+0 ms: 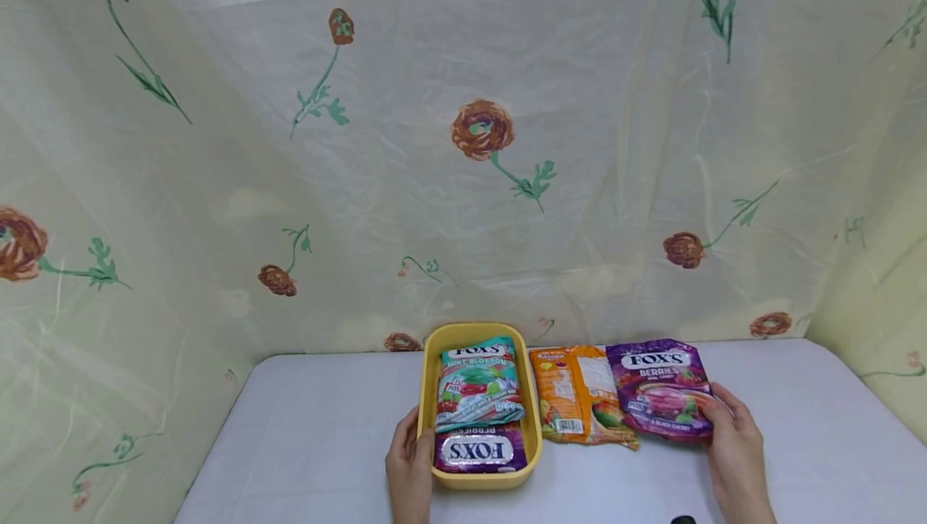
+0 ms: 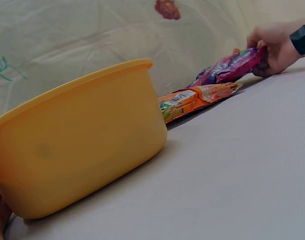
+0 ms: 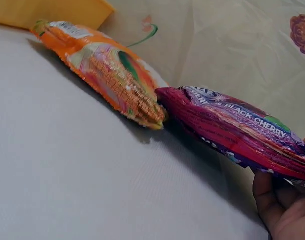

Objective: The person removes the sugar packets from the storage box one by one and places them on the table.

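Flowered curtain (image 1: 405, 186) is hanging behind and to both sides of the work area. White table (image 1: 319, 435) is sitting in front of it, carrying everything else.

Yellow tub (image 1: 484, 481) is standing upright on the table, back end near the curtain. It's holding two candy bags.

Loose purple bag (image 1: 659, 383) is sitting at the far right of the group, printed front facing up, its right end tilting up off the table. Its left edge is meeting the orange bag (image 1: 572, 387); can't tell how much is overlapping. Orange bag is lying between tub and loose purple bag, barcode side up, just beside the tub.

Inside the tub: mint bag (image 1: 478, 387) is taking the far part and partly covering a second purple bag (image 1: 478, 455), which is filling the near end, lettering upside down from here.

Right hand (image 1: 735, 435) is pinching the loose purple bag's right edge, thumb against fingers. Left hand (image 1: 410, 460) is holding the tub's near left side, thumb lying at the rim, fingers along the outer wall; can't tell their spacing.

Dark band (image 2: 303, 39) is circling the right wrist.
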### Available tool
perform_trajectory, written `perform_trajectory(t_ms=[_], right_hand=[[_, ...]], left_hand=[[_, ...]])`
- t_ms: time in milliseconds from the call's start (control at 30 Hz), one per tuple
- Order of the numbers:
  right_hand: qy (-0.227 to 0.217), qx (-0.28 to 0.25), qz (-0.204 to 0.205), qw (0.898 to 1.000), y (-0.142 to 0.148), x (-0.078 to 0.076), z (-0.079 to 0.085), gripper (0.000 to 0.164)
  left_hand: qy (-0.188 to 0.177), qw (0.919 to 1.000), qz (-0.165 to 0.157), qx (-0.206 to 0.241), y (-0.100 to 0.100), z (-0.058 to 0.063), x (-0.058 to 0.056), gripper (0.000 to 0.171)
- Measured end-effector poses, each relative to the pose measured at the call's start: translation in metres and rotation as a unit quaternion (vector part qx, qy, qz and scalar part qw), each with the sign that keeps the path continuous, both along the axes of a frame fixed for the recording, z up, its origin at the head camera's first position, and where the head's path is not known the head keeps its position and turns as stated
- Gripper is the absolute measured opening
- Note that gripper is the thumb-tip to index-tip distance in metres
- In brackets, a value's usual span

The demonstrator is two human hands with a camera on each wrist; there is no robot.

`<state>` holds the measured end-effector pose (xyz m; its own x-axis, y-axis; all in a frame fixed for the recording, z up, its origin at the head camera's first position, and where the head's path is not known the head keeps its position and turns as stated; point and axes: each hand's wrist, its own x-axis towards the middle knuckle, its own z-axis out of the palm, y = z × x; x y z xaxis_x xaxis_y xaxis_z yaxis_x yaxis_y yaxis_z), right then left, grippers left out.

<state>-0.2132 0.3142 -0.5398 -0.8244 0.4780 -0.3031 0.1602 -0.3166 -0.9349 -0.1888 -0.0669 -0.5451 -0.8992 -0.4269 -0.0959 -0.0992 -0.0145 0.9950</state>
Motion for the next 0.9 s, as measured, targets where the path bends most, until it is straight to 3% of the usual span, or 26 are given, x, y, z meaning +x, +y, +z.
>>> perform_trajectory(t_ms=[133,233,300,367,433,767,900], right_hand=[[-0.052,0.126,0.014,0.991,-0.001,-0.002,-0.004,0.053],[-0.076,0.245,0.023,0.966,-0.002,-0.001,-0.007,0.052],[-0.066,0.315,0.017,0.947,-0.004,0.0,-0.008,0.05],[-0.052,0.368,0.007,0.928,-0.007,0.001,-0.009,0.049],[-0.042,0.398,-0.001,0.917,-0.009,0.001,-0.009,0.047],[0.003,0.417,0.007,0.909,-0.014,0.004,-0.013,0.046],[0.03,0.416,-0.007,0.909,-0.015,0.007,-0.014,0.046]], left_hand=[[0.001,1.0,0.0,0.003,0.0,-0.001,0.0,0.04],[0.005,1.0,0.0,0.003,0.0,-0.001,0.0,0.04],[0.007,1.0,0.002,0.002,0.0,-0.001,0.0,0.04],[0.009,1.0,0.002,0.002,-0.001,-0.001,0.0,0.04],[0.011,0.9999,0.001,0.002,-0.001,0.0,0.0,0.04],[0.01,0.9999,0.007,-0.001,0.001,0.001,-0.001,0.039],[0.012,0.9999,0.007,0.0,0.002,0.001,-0.001,0.039]])
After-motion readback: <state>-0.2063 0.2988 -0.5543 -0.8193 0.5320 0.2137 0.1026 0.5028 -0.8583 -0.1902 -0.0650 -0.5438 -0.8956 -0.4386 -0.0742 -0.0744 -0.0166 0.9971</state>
